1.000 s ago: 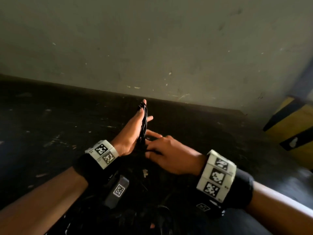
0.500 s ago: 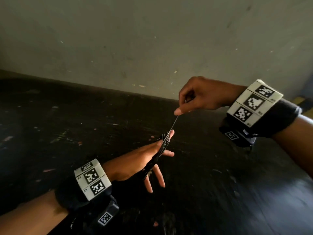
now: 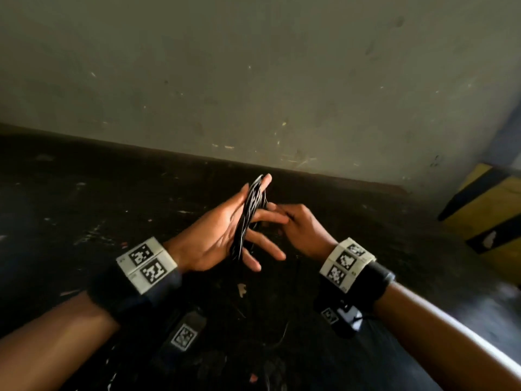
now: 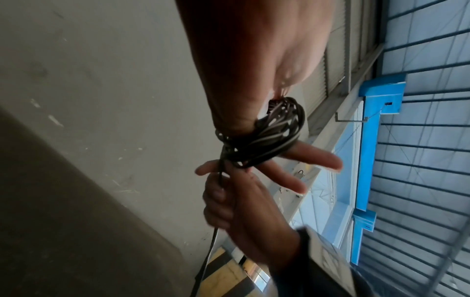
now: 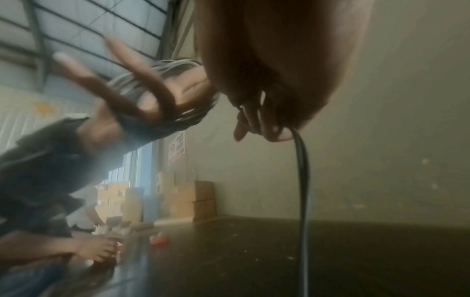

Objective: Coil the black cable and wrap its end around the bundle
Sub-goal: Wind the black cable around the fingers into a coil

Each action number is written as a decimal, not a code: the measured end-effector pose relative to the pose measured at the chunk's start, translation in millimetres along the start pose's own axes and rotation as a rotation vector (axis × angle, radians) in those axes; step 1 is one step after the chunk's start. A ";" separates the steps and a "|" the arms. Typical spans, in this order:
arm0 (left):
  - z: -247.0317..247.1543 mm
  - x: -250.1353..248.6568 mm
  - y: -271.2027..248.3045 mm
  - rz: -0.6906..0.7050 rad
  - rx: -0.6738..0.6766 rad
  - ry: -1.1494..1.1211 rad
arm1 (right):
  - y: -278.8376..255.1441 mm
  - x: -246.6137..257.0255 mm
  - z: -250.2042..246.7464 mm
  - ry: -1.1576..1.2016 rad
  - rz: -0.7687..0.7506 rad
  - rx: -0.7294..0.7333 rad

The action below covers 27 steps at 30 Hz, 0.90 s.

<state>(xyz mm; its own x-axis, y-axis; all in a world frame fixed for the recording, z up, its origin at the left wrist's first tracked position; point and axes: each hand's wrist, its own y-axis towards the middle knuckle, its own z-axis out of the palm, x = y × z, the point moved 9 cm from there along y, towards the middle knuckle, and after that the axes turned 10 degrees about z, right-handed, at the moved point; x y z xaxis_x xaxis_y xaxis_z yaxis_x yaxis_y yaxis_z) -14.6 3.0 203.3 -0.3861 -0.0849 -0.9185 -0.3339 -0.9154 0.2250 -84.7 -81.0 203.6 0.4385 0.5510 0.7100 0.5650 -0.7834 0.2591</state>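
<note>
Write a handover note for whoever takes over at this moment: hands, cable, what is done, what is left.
Left hand: open, fingers spread, black cable coiled around the hand.
Right hand: beside the left, pinching the cable's free strand close to the coil.
Done: many loops wound.
Left: more cable hangs below the right hand; finish coiling, then wrap the end around the bundle.
</note>
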 end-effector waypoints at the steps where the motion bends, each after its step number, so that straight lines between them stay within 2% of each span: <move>1: -1.7 -4.0 6.4 0.020 -0.013 -0.020 | -3.9 -3.0 7.8 0.012 0.022 -0.002; 6: -14.9 -15.8 31.7 0.122 -0.100 -0.102 | -22.6 2.5 44.3 0.077 0.154 0.079; 9: -26.8 -20.4 40.2 0.169 -0.183 -0.052 | -30.9 19.4 67.0 -0.032 0.135 0.185; 12: -38.2 -19.0 41.2 0.168 -0.205 0.083 | -37.2 35.5 68.7 -0.157 0.067 0.187; 17: -55.6 1.1 26.6 0.110 -0.216 0.306 | -52.2 72.2 57.6 -0.335 -0.019 0.297; 20: -52.8 15.3 11.0 0.079 -0.165 0.433 | -47.7 89.1 37.4 -0.465 -0.036 0.360; 23: -43.0 28.5 -5.8 0.033 -0.100 0.493 | -34.0 102.0 9.9 -0.600 -0.079 0.377; 27: -32.8 40.3 -24.4 -0.106 -0.039 0.495 | -14.2 123.2 -23.4 -0.642 -0.184 0.345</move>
<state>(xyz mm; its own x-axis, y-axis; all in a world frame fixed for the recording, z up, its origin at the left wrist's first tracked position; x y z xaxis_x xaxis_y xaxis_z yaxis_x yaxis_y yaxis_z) 6.1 9.0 150.1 0.1057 -0.1580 -0.9818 -0.3129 -0.9424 0.1180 -55.1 -8.7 302.8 0.5778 0.8064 0.1261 0.8091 -0.5862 0.0413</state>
